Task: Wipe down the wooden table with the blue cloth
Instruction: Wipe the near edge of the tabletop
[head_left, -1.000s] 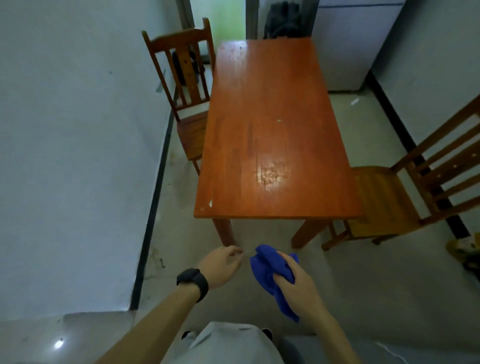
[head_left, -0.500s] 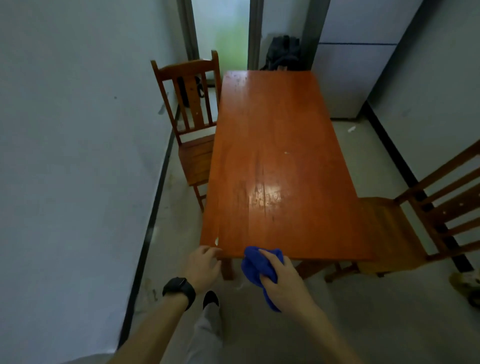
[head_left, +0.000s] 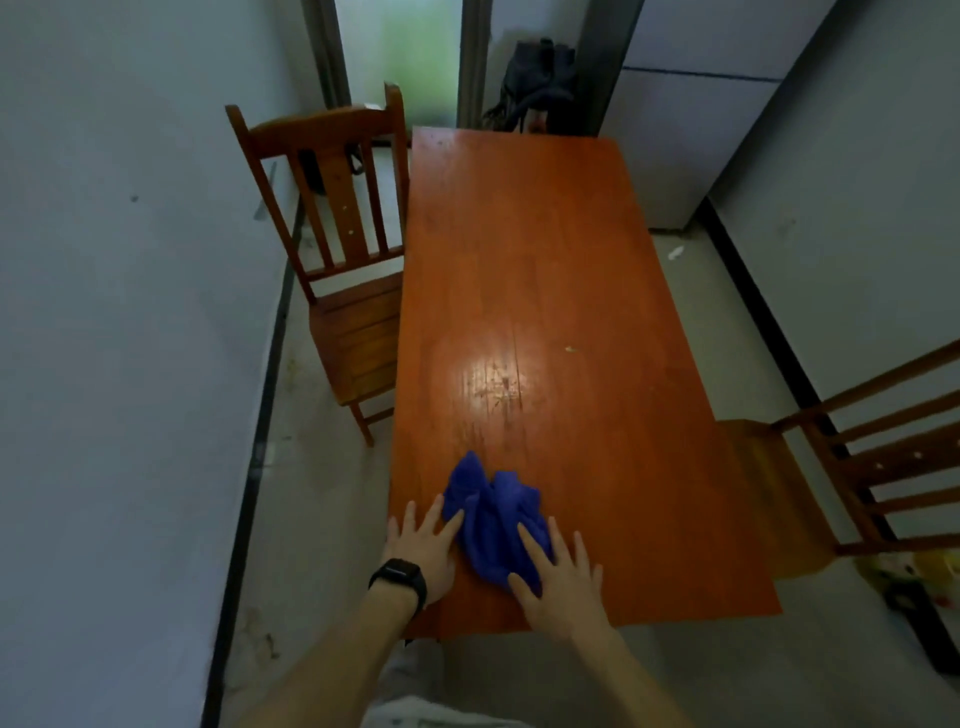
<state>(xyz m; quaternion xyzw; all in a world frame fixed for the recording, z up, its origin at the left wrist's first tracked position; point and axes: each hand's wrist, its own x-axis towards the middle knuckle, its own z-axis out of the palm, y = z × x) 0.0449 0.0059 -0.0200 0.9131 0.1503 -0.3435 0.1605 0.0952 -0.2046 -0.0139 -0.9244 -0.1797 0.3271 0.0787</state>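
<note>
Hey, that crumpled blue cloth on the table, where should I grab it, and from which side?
Probably the raised, bunched middle of the crumpled blue cloth, from above, over the near edge of the orange wooden table: folds stand up there, while the left hand and right hand lie flat at its outer edges.

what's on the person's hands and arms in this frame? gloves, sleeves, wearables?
No gloves on the left hand or the right hand, and both forearms are bare with no sleeve in view. The left wrist carries a black watch with a dark rectangular face on a black band. Nothing shows on the right wrist, and no rings can be made out.
</note>
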